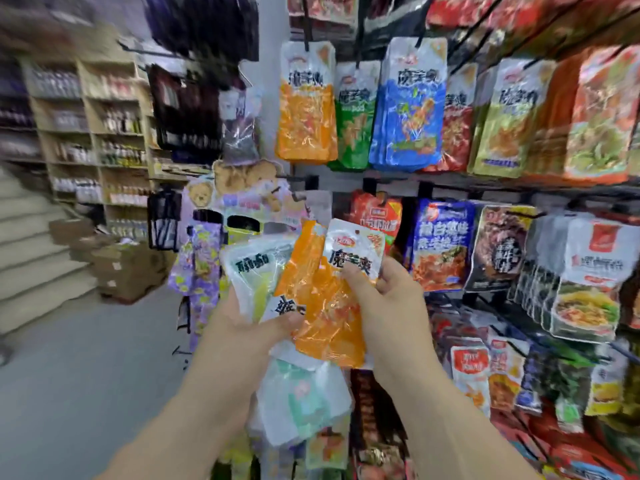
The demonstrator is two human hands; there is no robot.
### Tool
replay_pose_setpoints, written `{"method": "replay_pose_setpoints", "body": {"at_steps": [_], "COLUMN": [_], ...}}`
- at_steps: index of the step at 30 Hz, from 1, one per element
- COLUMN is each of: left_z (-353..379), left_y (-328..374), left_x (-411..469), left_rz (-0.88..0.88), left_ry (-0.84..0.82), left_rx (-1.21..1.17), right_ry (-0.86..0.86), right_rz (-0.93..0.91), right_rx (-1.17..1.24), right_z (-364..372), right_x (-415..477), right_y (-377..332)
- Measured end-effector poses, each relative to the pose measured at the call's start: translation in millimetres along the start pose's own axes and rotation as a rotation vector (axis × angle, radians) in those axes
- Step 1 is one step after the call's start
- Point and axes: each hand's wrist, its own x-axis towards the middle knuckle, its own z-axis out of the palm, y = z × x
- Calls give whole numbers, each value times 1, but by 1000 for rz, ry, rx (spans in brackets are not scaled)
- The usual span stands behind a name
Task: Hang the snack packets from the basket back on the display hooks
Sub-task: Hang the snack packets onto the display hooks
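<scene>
Before the snack rack, at chest height, both hands worked a fanned bundle of packets. To the far left stood shelves of bottles (86,133) and a stack of cardboard boxes (121,268), well apart from the work. The left hand (242,323) was closed around the lower part of the bundle, its thumb pressed over a pale white-and-green packet (249,271) and the foot of an orange packet (325,306); more pale packets (304,396) hung below its grip. The right hand (384,299) was pinched on the orange packet with the white top, fingers (353,275) on its front face, seemingly separating it from the rest. No basket was in view. Up and to the right, a matching row of orange packets (306,109) hung on a hook (306,39), beside green and blue packets (407,105). Judged from this, the step in hand was sorting one packet out for hanging. The next move would call for freeing that packet fully, raising it to the matching hook, and threading the small hole (356,232) near its top edge over the hook's tip while the left hand kept the others.
</scene>
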Motion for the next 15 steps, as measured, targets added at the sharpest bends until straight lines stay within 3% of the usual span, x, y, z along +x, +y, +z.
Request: {"method": "replay_pose_setpoints", "body": {"at_steps": [10,15], "left_z": [-20,-31], "left_y": [68,86], "left_x": [76,106], "left_rz": [293,378], "left_ry": [-4,-107], "left_rx": [-77,-122], "right_ry": [-90,-2], "right_rz": [-236,-355], "right_rx": [48,-63], "right_z": [27,62], "right_x": [110,157], "right_y": [-88,-129]}}
